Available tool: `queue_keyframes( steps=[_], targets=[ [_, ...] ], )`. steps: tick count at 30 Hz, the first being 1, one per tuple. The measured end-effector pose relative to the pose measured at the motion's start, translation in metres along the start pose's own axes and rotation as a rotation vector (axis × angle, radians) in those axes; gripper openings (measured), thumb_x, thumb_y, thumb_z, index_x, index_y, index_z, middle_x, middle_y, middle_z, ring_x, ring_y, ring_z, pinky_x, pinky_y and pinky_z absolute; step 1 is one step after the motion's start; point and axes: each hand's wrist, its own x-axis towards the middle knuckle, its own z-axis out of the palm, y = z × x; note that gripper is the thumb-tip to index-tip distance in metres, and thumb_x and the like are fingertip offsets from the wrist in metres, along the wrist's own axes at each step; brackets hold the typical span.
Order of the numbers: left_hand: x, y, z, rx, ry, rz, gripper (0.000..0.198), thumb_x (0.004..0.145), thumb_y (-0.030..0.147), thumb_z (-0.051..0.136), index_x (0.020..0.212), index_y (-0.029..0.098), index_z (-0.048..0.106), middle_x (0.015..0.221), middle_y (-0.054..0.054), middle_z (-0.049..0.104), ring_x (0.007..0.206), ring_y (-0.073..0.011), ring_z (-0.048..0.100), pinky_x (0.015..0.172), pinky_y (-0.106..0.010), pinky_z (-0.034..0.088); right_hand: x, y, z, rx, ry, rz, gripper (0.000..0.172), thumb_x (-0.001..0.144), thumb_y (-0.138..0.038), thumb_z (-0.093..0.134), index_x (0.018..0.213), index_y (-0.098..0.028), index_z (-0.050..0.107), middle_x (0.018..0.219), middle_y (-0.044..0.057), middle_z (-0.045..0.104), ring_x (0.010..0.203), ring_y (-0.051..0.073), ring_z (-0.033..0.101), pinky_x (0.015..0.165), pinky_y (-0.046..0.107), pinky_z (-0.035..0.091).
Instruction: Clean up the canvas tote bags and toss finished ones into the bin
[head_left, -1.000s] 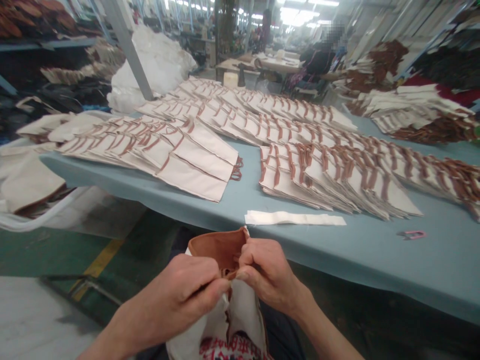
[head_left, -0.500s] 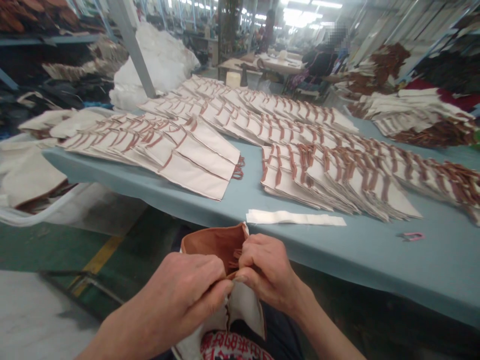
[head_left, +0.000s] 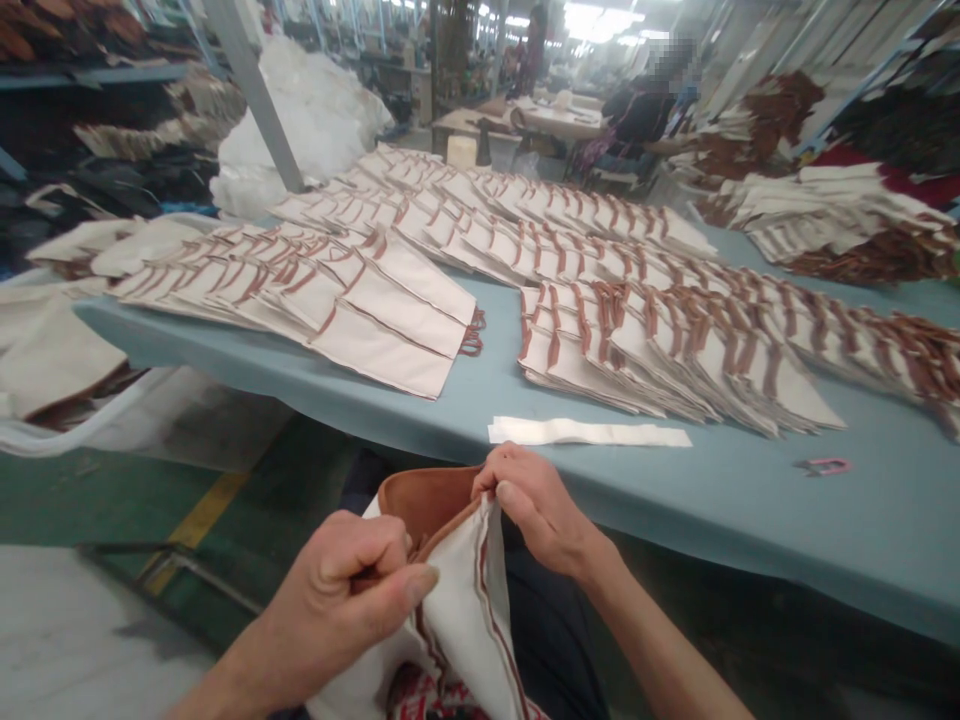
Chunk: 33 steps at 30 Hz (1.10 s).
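Over my lap is a cream cloth bag with a brown lining and brown-edged seams, its mouth gaping toward the table. My left hand pinches the near rim, thumb outside and fingers curled into the mouth. At the right corner of the rim, my right hand grips the fabric between thumb and fingers, beside a seam running down the bag. The lower part of the bag rests against red and white printed cloth, partly hidden.
A blue-covered table bears overlapping rows of cream and brown pieces, a white strip and pink-handled thread snips. At left stands a white bin of cloth pieces. A person sits in the background.
My hands have moved apart along the rim, the left to the left and the right slightly up. More of the bag's outer side and its seam now show.
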Motion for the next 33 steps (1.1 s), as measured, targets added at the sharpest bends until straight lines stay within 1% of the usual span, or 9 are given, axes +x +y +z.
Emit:
queue_keyframes(
  steps=[3,5,9,12,15,17,22,29,33],
  targets=[
    [-0.007,-0.008,-0.015,0.080,0.094,0.017,0.043,0.091,0.018,0.057,0.058,0.020,0.030,0.051,0.009,0.026,0.044,-0.0064,0.029,0.043,-0.021,0.021,0.001,-0.013,-0.001,-0.083,0.014,-0.045,0.026,0.101,-0.029,0.045,0.084,-0.020,0.063,0.080,0.005,0.065,0.079,0.020,0.058,0.074,0.035,0.043],
    [-0.010,-0.016,-0.025,0.098,0.138,0.031,0.042,0.091,0.020,0.057,0.057,0.020,0.034,0.050,0.008,0.031,0.044,-0.0076,0.033,0.043,-0.021,0.024,0.002,-0.024,-0.003,-0.080,0.018,-0.053,0.012,0.091,-0.019,0.052,0.082,-0.021,0.060,0.076,0.003,0.064,0.076,0.019,0.057,0.070,0.032,0.043],
    [-0.005,-0.026,-0.045,0.099,0.111,0.063,0.042,0.095,0.027,0.055,0.056,0.020,0.040,0.050,0.007,0.040,0.045,-0.0087,0.037,0.044,-0.021,0.030,0.006,-0.048,-0.017,0.024,0.005,-0.043,0.012,0.086,-0.013,0.054,0.077,-0.022,0.054,0.071,-0.001,0.060,0.067,0.014,0.054,0.063,0.027,0.041],
    [0.004,-0.019,-0.052,0.175,0.057,0.110,0.034,0.095,0.031,0.056,0.063,0.019,0.052,0.058,0.005,0.049,0.052,-0.0096,0.045,0.051,-0.019,0.037,0.013,-0.070,-0.032,0.044,-0.055,-0.052,0.013,0.089,-0.015,0.056,0.078,-0.022,0.053,0.071,-0.002,0.059,0.066,0.013,0.053,0.063,0.026,0.040],
    [0.015,-0.005,-0.047,0.278,0.017,0.187,0.009,0.091,0.024,0.062,0.084,0.019,0.067,0.076,0.003,0.068,0.068,-0.0128,0.061,0.067,-0.020,0.047,0.024,-0.088,-0.040,-0.038,-0.137,-0.073,0.012,0.092,-0.016,0.060,0.083,-0.022,0.055,0.074,-0.002,0.062,0.066,0.013,0.053,0.064,0.026,0.039],
    [0.022,0.003,-0.038,0.270,-0.035,0.254,0.007,0.091,0.019,0.062,0.093,0.020,0.069,0.084,0.001,0.073,0.076,-0.0134,0.065,0.075,-0.021,0.049,0.030,-0.092,-0.039,-0.105,-0.149,-0.090,0.011,0.092,-0.015,0.061,0.085,-0.022,0.057,0.074,-0.002,0.062,0.066,0.013,0.053,0.064,0.026,0.039],
    [0.032,0.003,-0.022,0.254,-0.052,0.318,0.011,0.088,0.011,0.057,0.089,0.019,0.065,0.081,0.002,0.074,0.072,-0.0108,0.067,0.075,-0.019,0.049,0.030,-0.087,-0.031,-0.175,-0.148,-0.084,0.016,0.092,-0.012,0.058,0.081,-0.022,0.055,0.072,-0.003,0.060,0.063,0.013,0.051,0.061,0.026,0.037],
    [0.032,-0.001,-0.021,0.424,-0.069,0.427,0.015,0.089,0.008,0.054,0.090,0.018,0.065,0.076,0.001,0.071,0.069,-0.0115,0.065,0.071,-0.022,0.046,0.021,-0.079,-0.029,-0.188,-0.154,-0.046,0.018,0.093,-0.012,0.056,0.079,-0.022,0.052,0.071,-0.003,0.057,0.064,0.013,0.050,0.060,0.026,0.035],
    [0.034,-0.001,-0.017,0.428,-0.067,0.341,0.019,0.090,0.010,0.048,0.082,0.018,0.063,0.072,0.002,0.069,0.065,-0.0114,0.061,0.067,-0.022,0.044,0.021,-0.074,-0.025,-0.243,-0.143,-0.049,0.014,0.096,-0.013,0.054,0.085,-0.021,0.055,0.077,0.000,0.061,0.070,0.015,0.054,0.064,0.028,0.036]
  ],
)
